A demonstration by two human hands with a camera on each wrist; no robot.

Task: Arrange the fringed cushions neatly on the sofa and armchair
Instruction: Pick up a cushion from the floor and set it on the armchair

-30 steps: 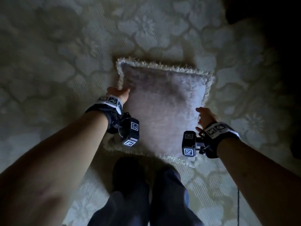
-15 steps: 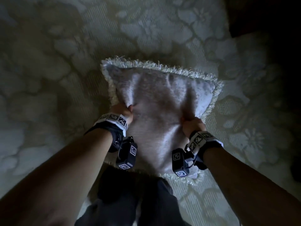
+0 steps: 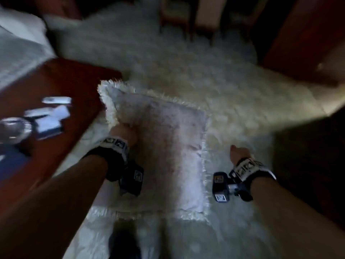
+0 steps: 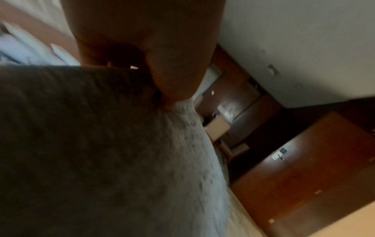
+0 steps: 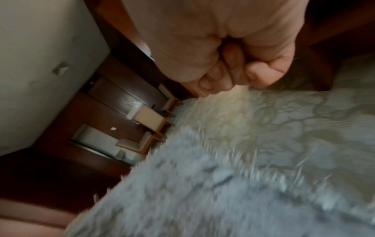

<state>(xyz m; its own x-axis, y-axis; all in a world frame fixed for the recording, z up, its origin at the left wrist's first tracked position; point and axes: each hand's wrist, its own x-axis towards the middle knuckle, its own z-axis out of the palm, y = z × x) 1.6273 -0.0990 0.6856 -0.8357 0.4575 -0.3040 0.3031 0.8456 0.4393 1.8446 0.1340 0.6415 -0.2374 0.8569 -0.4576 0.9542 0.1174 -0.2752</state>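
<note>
A pale fringed cushion [image 3: 164,146] hangs lifted above the patterned carpet, just in front of me. My left hand [image 3: 124,132] grips its fabric near the upper left corner. In the left wrist view the thumb [image 4: 168,83] presses into the cushion [image 4: 91,144]. My right hand [image 3: 239,152] is off the cushion, a little to the right of its fringe. The right wrist view shows that hand [image 5: 227,75] curled into a fist with nothing in it, above the cushion's edge [image 5: 202,200]. No sofa or armchair is plainly in view. The frames are blurred by motion.
A red-brown wooden table [image 3: 61,86] stands at the left with a glass object [image 3: 14,128] and papers [image 3: 50,118] on it. Pale carpet [image 3: 186,62] stretches ahead to chair legs [image 3: 186,19]. Wooden furniture [image 3: 298,34] stands at the upper right. My shoe [image 3: 124,243] shows below.
Both hands gripped the cushion on the carpet; now it is lifted. The right hand has let go and moved out to the right. The view has swung up toward the room.
</note>
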